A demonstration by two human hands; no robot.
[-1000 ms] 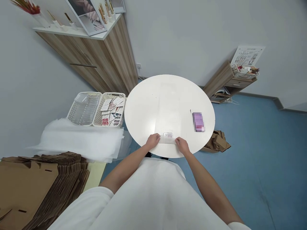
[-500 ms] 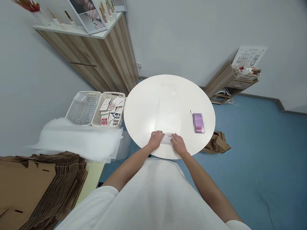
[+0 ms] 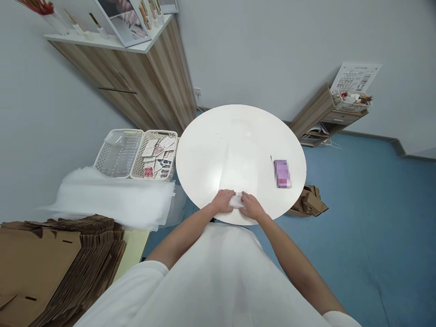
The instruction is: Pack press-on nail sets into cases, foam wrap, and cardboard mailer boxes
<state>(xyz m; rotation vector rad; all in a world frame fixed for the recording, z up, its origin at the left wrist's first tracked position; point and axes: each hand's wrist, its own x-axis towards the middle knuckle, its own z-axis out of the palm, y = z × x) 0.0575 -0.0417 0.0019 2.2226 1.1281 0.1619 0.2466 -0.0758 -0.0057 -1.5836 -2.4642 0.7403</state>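
Note:
At the near edge of the round white table [image 3: 200, 150], both my hands are closed on a small bundle of translucent white packing foam [image 3: 237, 202]. My left hand [image 3: 223, 201] grips its left end, and my right hand [image 3: 252, 205] grips its right end. A little of something clear and shiny shows at the bundle's far side; its kind is too small to tell. A thin, pale foam sheet [image 3: 241, 156] lies flat beyond the bundle toward the table's far side, hard to tell from the tabletop.
A blurred purple object [image 3: 282, 174] lies on the table's right. To the left are a basket of clear plastic boxes [image 3: 119, 154], a basket of cards [image 3: 158, 156], stacked foam sheets [image 3: 116, 197] and flattened cardboard boxes [image 3: 81, 272]. Crumpled cardboard [image 3: 309, 202] sits on the floor.
My fingers have curled in from lying over the clear piece to gripping its ends. White foam now covers most of it, where more of the clear surface showed before.

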